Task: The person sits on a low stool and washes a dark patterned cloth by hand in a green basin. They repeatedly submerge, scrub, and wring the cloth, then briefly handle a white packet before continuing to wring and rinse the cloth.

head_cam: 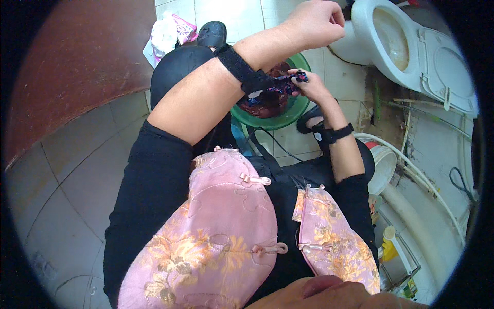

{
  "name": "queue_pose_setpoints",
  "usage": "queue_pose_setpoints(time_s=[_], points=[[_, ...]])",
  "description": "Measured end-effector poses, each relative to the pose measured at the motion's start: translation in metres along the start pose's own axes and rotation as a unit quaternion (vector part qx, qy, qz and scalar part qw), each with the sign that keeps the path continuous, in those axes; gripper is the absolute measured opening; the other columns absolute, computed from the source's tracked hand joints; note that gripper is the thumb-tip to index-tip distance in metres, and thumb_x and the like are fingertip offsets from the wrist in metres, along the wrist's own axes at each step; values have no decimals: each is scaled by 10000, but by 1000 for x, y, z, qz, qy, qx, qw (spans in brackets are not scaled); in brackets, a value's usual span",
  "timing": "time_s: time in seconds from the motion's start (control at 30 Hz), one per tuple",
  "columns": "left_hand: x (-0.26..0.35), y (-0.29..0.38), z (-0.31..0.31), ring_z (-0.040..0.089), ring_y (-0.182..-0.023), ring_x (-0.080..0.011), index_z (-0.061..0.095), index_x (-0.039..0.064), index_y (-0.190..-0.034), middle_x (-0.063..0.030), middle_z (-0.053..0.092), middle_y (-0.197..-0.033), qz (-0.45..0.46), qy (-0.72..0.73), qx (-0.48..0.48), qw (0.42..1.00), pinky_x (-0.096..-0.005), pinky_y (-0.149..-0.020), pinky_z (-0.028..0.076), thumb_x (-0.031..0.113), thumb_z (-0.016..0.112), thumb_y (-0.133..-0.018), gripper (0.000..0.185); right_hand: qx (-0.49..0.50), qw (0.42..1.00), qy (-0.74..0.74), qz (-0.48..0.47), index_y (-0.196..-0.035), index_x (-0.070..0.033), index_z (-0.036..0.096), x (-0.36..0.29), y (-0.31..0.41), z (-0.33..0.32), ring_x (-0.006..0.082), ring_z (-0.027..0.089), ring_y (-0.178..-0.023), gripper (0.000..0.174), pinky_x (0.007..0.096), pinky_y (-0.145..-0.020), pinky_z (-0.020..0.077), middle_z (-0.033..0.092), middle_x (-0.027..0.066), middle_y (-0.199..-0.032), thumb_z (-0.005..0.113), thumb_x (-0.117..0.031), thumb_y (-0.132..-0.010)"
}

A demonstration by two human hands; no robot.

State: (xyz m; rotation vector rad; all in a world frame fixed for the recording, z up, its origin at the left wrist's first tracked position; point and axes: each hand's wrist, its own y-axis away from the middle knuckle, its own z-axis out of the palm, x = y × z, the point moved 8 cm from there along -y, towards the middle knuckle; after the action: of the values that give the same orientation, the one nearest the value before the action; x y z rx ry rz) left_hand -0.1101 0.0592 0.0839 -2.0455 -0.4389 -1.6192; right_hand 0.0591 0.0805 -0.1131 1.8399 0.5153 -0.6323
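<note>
My right hand [310,85] grips a bunched dark cloth with a pink and blue pattern [283,84] over a green plastic basin [278,123]. The cloth stretches left from my fingers and passes behind my left forearm. In the basin lies dark reddish, wet-looking material [266,110]; my arm hides part of it. My left hand [318,23] is raised beyond the basin, left of the toilet bowl, with its fingers curled into a fist. Nothing shows in that fist. Black straps circle both of my forearms.
A white toilet [417,58] stands at the upper right. Below it are a white bucket [380,166] and a pale hose [417,166]. A reddish-brown panel [77,58] borders the left. White and pink packages [164,36] sit near my left shoe [212,34].
</note>
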Motion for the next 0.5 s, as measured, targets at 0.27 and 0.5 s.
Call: queue_pose_setpoints(time_s=[0.27, 0.5], points=[[-21, 7, 29, 643, -724, -240, 652, 34, -887, -117, 657, -769, 42, -169, -105, 979, -338, -694, 517, 182, 628, -711, 231, 264, 880, 344, -192, -1058, -196, 685, -83, 82, -62, 329, 632, -882, 251, 397, -775, 486, 683, 107, -900, 655, -302, -832], [-32, 27, 46, 640, -771, -322, 637, 39, -872, -145, 660, -805, 26, -264, -192, 945, -394, -693, 511, 177, 620, -700, 221, 288, 909, 154, -259, -1013, -156, 698, -73, 83, -74, 272, 644, -809, 225, 340, -743, 486, 665, 102, -879, 663, -307, -850]])
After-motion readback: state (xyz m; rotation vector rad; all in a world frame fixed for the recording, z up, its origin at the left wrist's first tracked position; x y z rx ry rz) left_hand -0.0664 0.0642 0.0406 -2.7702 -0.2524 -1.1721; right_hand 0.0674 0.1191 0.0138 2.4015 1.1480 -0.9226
